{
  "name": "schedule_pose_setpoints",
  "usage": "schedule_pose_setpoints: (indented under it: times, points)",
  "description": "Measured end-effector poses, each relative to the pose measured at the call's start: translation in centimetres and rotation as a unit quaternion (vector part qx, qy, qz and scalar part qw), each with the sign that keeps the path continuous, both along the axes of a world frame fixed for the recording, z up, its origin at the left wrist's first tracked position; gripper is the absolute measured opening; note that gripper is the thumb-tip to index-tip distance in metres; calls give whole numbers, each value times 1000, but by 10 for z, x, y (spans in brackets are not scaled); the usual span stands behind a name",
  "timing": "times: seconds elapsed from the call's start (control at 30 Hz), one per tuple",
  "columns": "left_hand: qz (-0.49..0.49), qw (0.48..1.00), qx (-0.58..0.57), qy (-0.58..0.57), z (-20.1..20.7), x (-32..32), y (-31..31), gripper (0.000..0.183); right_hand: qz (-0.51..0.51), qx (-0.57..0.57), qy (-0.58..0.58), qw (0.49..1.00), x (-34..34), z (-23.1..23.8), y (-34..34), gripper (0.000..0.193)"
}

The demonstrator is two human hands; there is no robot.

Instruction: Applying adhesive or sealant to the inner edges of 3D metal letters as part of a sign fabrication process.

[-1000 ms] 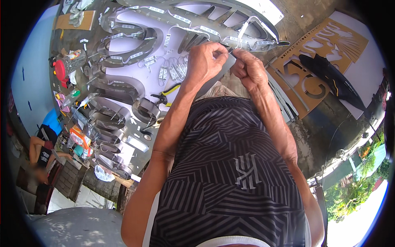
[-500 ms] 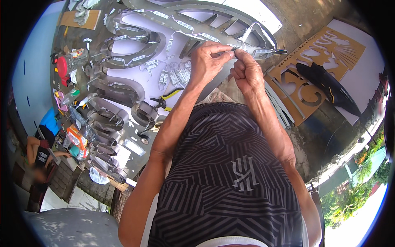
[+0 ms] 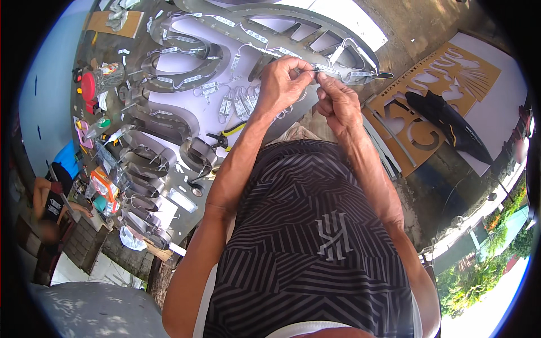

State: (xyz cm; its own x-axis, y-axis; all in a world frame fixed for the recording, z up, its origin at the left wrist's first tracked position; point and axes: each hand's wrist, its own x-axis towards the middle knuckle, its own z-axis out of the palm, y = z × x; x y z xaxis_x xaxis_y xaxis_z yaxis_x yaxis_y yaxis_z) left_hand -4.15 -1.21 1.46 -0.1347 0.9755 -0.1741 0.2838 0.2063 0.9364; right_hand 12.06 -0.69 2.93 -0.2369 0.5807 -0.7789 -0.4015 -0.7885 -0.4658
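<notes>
My left hand (image 3: 284, 84) and my right hand (image 3: 336, 101) meet in front of my chest, both pinching a small white light module (image 3: 317, 69) on a thin wire. The wire runs on to a string of similar modules (image 3: 234, 104) lying on the white panel (image 3: 197, 110) below. A large metal sign letter (image 3: 315, 34) with modules fixed inside lies just beyond my fingers. Yellow-handled pliers (image 3: 225, 135) rest near my left forearm.
More metal channel letters (image 3: 152, 158) lie across the table to the left, with scattered tools, a red object (image 3: 87, 90) and small packets. A brown cut-out stencil board (image 3: 428, 107) with a black object on it lies at the right. Another person (image 3: 48, 203) sits at the far left.
Both hands have stayed together on the module, shifting slightly down and right in view as my head moved. The fingers keep working the wire.
</notes>
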Motion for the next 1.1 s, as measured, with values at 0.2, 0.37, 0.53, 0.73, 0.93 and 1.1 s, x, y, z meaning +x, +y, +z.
schedule_pose_setpoints:
  times: [0.2,0.37,0.53,0.73,0.93,1.1]
  points:
    - [-39,997,-65,15,12,-22,4,12,196,257,-280,904,24,32,3,30]
    - [-78,995,-47,46,18,-27,4,7,291,488,-344,748,25,32,52,25]
    - [-96,994,39,41,12,-28,5,9,458,478,-156,733,16,10,84,40]
    - [-89,996,-15,-15,3,-30,3,10,486,507,-183,688,11,9,86,57]
    - [-69,991,-86,-81,4,-24,8,11,530,596,-339,499,12,11,84,58]
    - [-59,987,-77,-130,4,-22,10,9,534,581,-300,537,15,0,86,51]
